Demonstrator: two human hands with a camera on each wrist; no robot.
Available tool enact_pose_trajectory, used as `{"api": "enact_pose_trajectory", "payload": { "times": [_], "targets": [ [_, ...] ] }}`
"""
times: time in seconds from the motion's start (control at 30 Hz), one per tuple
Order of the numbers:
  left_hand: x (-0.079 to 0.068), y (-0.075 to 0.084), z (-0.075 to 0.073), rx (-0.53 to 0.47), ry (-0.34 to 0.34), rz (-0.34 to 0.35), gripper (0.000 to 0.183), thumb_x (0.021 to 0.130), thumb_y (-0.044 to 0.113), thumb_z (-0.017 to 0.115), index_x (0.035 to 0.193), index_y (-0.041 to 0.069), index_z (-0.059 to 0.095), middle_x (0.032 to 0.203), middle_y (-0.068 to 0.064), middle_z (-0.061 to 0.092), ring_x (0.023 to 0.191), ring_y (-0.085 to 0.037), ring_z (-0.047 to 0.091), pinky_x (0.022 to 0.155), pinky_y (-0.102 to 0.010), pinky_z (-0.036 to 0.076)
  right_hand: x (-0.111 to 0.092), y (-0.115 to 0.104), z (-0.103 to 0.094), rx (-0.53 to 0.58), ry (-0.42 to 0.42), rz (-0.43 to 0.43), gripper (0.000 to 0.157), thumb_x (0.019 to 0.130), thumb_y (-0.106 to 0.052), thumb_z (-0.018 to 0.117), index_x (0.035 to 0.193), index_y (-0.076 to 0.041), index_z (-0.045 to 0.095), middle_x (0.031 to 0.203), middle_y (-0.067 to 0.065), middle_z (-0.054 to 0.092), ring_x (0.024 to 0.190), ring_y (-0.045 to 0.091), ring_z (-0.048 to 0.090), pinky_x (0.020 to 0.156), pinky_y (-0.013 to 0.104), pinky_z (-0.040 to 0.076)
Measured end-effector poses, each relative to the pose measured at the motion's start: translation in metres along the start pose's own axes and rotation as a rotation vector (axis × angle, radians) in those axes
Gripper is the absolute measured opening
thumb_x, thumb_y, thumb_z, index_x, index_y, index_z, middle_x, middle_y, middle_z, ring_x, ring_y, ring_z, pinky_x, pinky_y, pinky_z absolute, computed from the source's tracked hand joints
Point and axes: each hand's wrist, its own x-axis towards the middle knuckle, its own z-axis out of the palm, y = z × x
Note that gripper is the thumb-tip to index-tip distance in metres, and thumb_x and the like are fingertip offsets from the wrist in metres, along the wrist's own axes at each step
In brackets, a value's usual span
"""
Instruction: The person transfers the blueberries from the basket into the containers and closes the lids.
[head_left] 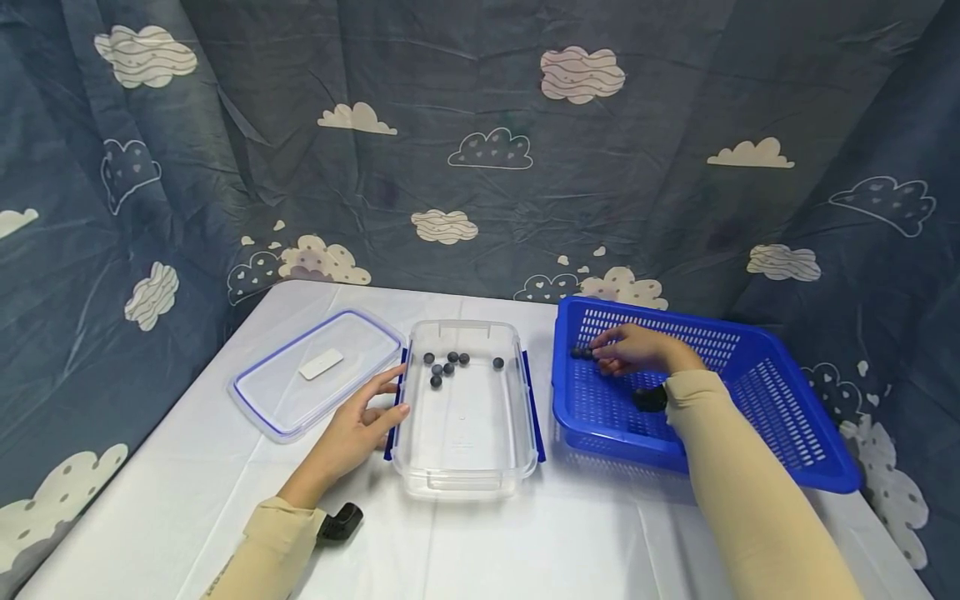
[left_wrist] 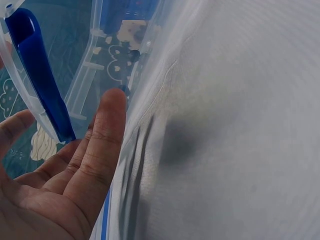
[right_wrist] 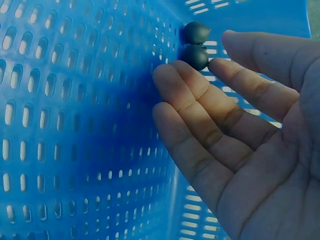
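Toward the far left corner of the blue basket (head_left: 622,440), small dark balls (right_wrist: 195,58) lie close together, two of them side by side, smooth and matt. The right hand (head_left: 637,348) reaches in over them, palm turned inward, its fingers slightly bent and its thumb apart from the index finger; the grip is fairly wide, the index fingertip is right at one ball, and whether it touches I cannot tell. The basket is plastic, pierced with rounded slots.

Left of it stands a clear rectangular container (head_left: 465,425) with blue side latches (head_left: 534,408); the marks moulded into its floor are too faint to read. Seven similar balls (head_left: 448,368) sit in its far half, six grouped at the left and one off to the right. The left hand (head_left: 351,429) is at the container's left side, fingers long and spread, thumb by the rim, in a wide, loose pose.

Farther left, a clear lid (head_left: 288,410) with a blue edge line lies flat, bearing a white rectangular label (head_left: 321,364) (any print is too small to read). Beige sleeves (head_left: 750,492) cover both arms; letters on the left one are partly cut off. White cloth (head_left: 480,554) covers the table, and behind hangs a dark blue, cloud-printed curtain (head_left: 405,67).
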Motion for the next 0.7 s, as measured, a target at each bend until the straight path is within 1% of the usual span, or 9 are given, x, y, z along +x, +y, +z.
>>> {"api": "enact_pose_trajectory", "payload": {
  "times": [0.13,0.33,0.5,0.7],
  "targets": [
    [0.000,0.000,0.000,0.003,-0.001,0.001,0.063,0.108,0.027,0.067,0.166,0.031,0.040,0.163,-0.024,0.042,0.126,-0.042,0.070,0.082,-0.035,0.067,0.002,-0.001,0.002,0.013,-0.005,0.002,0.045,0.114,-0.016,0.051,0.150,0.011,0.046,0.102,0.009,0.068,0.091,0.017,0.065,0.091,0.035,0.062],
    [0.000,0.000,0.000,0.000,-0.001,-0.004,0.064,0.108,0.027,0.067,0.166,0.030,0.040,0.164,-0.024,0.041,0.125,-0.041,0.070,0.082,-0.035,0.067,0.005,-0.005,0.006,0.008,0.014,0.012,0.044,0.114,-0.016,0.051,0.150,0.011,0.048,0.104,0.010,0.070,0.090,0.016,0.067,0.089,0.032,0.062],
    [-0.001,0.001,0.000,-0.006,-0.001,-0.005,0.063,0.108,0.026,0.066,0.166,0.031,0.040,0.164,-0.025,0.041,0.126,-0.042,0.070,0.083,-0.036,0.067,0.009,-0.009,0.010,-0.017,0.022,0.005,0.044,0.114,-0.016,0.053,0.149,0.010,0.050,0.107,0.012,0.072,0.092,0.017,0.068,0.092,0.034,0.063],
    [0.000,0.001,-0.001,-0.003,-0.005,0.003,0.063,0.109,0.026,0.066,0.166,0.031,0.040,0.163,-0.025,0.042,0.125,-0.041,0.071,0.082,-0.035,0.067,0.012,-0.012,0.012,-0.018,0.015,0.026,0.044,0.114,-0.014,0.051,0.149,0.011,0.050,0.105,0.010,0.071,0.093,0.018,0.068,0.094,0.037,0.062]
  ]
}}
